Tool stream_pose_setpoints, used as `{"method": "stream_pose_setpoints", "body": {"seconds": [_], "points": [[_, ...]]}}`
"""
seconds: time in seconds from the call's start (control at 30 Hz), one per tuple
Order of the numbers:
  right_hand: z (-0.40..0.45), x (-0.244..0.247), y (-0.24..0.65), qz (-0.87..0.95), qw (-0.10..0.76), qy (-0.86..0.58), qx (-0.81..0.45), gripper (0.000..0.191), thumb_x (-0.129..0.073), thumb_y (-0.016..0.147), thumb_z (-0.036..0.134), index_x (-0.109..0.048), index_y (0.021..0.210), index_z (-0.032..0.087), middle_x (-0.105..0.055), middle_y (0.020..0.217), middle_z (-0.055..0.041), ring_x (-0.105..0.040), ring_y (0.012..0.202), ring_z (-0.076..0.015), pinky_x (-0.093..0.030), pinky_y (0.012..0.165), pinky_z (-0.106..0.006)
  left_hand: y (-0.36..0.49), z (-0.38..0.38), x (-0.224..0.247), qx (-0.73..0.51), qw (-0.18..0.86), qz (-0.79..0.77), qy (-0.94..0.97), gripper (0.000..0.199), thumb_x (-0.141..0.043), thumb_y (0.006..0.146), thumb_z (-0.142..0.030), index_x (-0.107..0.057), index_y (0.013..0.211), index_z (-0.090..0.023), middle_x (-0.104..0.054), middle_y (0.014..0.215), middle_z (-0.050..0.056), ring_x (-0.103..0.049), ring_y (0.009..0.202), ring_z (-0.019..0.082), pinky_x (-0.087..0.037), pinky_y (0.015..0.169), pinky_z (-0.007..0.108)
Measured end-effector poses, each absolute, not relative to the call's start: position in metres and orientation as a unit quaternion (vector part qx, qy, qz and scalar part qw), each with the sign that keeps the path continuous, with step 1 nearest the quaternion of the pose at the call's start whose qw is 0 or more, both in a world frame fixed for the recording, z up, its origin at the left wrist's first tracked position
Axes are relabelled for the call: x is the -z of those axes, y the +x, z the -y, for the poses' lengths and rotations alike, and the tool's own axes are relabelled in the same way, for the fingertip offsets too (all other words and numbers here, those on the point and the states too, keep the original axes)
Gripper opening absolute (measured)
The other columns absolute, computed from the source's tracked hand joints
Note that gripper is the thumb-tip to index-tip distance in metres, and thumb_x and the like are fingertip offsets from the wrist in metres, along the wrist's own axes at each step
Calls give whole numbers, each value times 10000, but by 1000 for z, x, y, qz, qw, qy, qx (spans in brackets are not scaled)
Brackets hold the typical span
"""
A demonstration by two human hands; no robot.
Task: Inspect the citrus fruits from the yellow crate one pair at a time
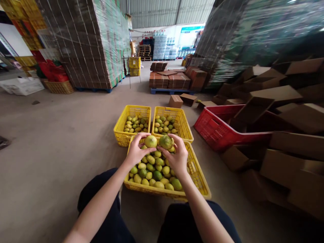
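My left hand [137, 151] grips a yellow-green lemon [151, 141] between thumb and fingers. In my right hand [178, 153] is a second, greener lemon [166, 142] with brownish marks. The two fruits are held up side by side, a small gap between them, over the near yellow crate [202, 184]. That crate holds many loose lemons [159, 185], from yellow to dark green. Just beyond it stand a left yellow crate [121, 125] and a right yellow crate [186, 126], each partly filled with similar lemons.
A red crate [215, 130] and a heap of open cardboard boxes [286, 162] lie to the right. Wrapped pallet stacks [83, 44] rise on both sides. Farther back, flattened cartons [168, 81] sit on a blue pallet [172, 91]. My knees flank the near crate.
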State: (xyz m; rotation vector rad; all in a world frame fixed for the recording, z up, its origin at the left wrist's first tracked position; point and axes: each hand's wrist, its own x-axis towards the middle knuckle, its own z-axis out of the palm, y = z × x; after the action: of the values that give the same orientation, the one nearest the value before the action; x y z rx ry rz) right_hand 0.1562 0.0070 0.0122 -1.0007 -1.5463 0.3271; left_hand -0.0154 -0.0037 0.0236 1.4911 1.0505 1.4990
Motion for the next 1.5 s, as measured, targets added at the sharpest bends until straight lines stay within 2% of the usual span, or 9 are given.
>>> {"method": "stream_pose_setpoints", "body": {"seconds": [0.17, 0.43, 0.67, 0.83, 0.97, 1.1, 1.27, 1.4, 1.5], "points": [[-3, -17, 158, 706, 581, -403, -33, 393, -712, 771, 313, -570, 1135, 267, -577, 1088, -74, -591, 1017, -243, -515, 875, -418, -15, 5, -25, -575, 359, -395, 620, 467, -809, 652, -316, -589, 1053, -220, -571, 1140, 70, -558, 1099, 219, -521, 848, 300], [-3, -15, 159, 707, 588, -391, -34, 416, -724, 758, 276, -562, 1141, 268, -589, 1100, -69, -592, 1032, -237, -514, 886, -416, -17, 7, -26, -565, 322, -388, 654, 462, -812, 647, -317, -600, 1051, -237, -574, 1164, 65, -543, 1131, 223, -522, 846, 296], [-3, -15, 160, 619, 618, -378, -302, 519, -800, 644, 274, -556, 1102, 283, -615, 1121, -32, -587, 1059, -217, -486, 929, -382, -17, 8, -34, -586, 453, -403, 538, 498, -864, 533, -197, -704, 1004, -222, -563, 1203, 80, -525, 1177, 254, -519, 849, 255], [-4, -25, 163, 494, 595, -378, -509, 476, -826, 593, 295, -644, 1031, 252, -684, 1056, -22, -627, 988, -213, -517, 842, -328, -16, 6, -36, -582, 635, -357, 361, 354, -759, 702, -215, -666, 1043, -190, -665, 1083, 72, -631, 1008, 210, -536, 847, 295], [-6, -25, 163, 380, 570, -365, -631, 419, -797, 617, 343, -649, 998, 250, -706, 921, 4, -657, 760, -167, -529, 662, -278, -15, 2, -36, -571, 714, -336, 229, 187, -641, 815, -234, -634, 977, -142, -689, 1001, 83, -666, 898, 188, -564, 831, 353], [-7, -22, 158, 321, 552, -346, -688, 297, -761, 643, 350, -648, 885, 220, -696, 799, 10, -641, 675, -153, -514, 565, -250, -12, 0, -38, -552, 747, -329, 168, 218, -618, 836, -268, -623, 993, -116, -692, 918, 79, -679, 813, 178, -592, 730, 299], [-5, -20, 148, 282, 534, -359, -711, 312, -761, 645, 401, -624, 836, 195, -681, 720, -8, -666, 672, -184, -519, 494, -250, -8, 2, -36, -555, 733, -367, 140, 189, -680, 789, -240, -618, 918, -116, -667, 777, 47, -638, 589, 111, -540, 518, 180], [-5, -22, 146, 231, 521, -385, -726, 287, -656, 754, 471, -597, 762, 190, -650, 604, -12, -643, 561, -163, -455, 389, -212, -7, 4, -33, -536, 765, -346, 90, 327, -562, 859, -412, -602, 793, -95, -632, 678, 71, -595, 540, 116, -528, 486, 206], [-7, -20, 146, 186, 500, -411, -740, 336, -534, 841, 505, -596, 742, 191, -639, 561, -18, -610, 480, -147, -483, 405, -230, -6, 2, -28, -541, 769, -337, 44, 368, -489, 895, -429, -613, 804, -95, -620, 665, 64, -575, 536, 105, -520, 489, 192]]}}
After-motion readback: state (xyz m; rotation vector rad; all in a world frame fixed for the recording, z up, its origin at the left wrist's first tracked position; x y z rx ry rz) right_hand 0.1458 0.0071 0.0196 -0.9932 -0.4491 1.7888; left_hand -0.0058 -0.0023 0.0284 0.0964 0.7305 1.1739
